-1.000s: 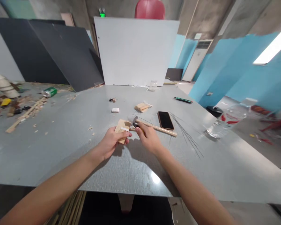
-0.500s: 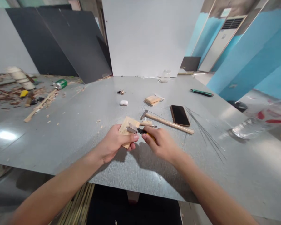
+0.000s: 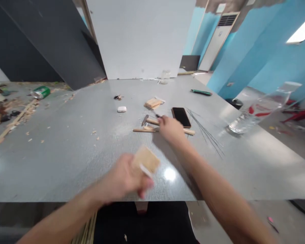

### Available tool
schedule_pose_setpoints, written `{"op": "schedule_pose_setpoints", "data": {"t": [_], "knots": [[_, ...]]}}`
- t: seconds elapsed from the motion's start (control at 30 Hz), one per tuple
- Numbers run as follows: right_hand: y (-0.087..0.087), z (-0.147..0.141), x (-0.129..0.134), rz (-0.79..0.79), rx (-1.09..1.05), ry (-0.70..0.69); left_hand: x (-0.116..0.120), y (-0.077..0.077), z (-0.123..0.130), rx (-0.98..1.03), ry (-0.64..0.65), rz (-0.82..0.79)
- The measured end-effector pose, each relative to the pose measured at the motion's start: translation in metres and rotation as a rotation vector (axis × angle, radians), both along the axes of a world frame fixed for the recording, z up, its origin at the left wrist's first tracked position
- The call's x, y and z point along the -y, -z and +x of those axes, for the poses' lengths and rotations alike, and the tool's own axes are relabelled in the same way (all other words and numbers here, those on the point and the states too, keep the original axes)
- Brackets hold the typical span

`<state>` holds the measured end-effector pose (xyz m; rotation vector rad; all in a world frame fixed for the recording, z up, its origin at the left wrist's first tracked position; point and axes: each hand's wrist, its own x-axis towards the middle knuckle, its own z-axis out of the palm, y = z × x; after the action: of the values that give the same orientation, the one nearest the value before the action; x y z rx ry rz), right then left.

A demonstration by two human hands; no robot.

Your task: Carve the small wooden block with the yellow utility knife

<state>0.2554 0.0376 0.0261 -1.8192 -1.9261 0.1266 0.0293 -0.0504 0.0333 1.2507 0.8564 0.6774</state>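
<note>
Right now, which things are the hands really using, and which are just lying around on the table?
In use:
- left hand holds a small wooden block
- right hand reaches over the hammer, by a thin wood stick

Lying about:
- phone
- white earbud case
- wire rods
- water bottle
- green can
- wood scraps

A wooden piece [image 3: 146, 159] is held by the left hand [image 3: 124, 179] while the hammer [image 3: 165, 123] is covered by the right hand [image 3: 170, 130].
</note>
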Motion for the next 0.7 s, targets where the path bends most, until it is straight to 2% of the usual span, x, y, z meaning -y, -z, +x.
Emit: {"op": "schedule_pose_setpoints", "data": {"t": [0.03, 0.07, 0.1, 0.13, 0.2, 0.27, 0.4, 0.57, 0.7], "knots": [[-0.005, 0.005, -0.004, 0.023, -0.008, 0.073, -0.002, -0.001, -0.002, -0.009, -0.034, -0.016], [-0.009, 0.008, -0.005, 0.063, -0.017, 0.096, -0.007, -0.002, -0.004, -0.011, -0.176, 0.020], [-0.011, 0.009, -0.003, 0.137, -0.056, 0.057, -0.014, -0.003, -0.005, 0.035, -0.362, 0.071], [-0.010, 0.006, 0.001, 0.152, -0.100, -0.028, -0.022, -0.004, -0.006, 0.085, -0.457, 0.084], [-0.004, -0.006, 0.012, 0.065, -0.168, -0.236, -0.037, -0.006, -0.007, 0.123, -0.488, 0.053], [0.004, -0.019, 0.022, -0.003, -0.199, -0.324, -0.044, -0.009, -0.006, 0.173, -0.468, 0.048], [0.009, -0.033, 0.031, -0.026, -0.155, -0.314, -0.038, -0.010, -0.007, 0.260, -0.361, -0.092], [-0.005, -0.031, 0.033, -0.109, 0.089, -0.285, -0.030, -0.006, -0.011, 0.372, -0.212, -0.336], [-0.016, -0.033, 0.037, -0.153, 0.199, -0.257, -0.027, -0.006, -0.009, 0.409, -0.064, -0.411]]}}
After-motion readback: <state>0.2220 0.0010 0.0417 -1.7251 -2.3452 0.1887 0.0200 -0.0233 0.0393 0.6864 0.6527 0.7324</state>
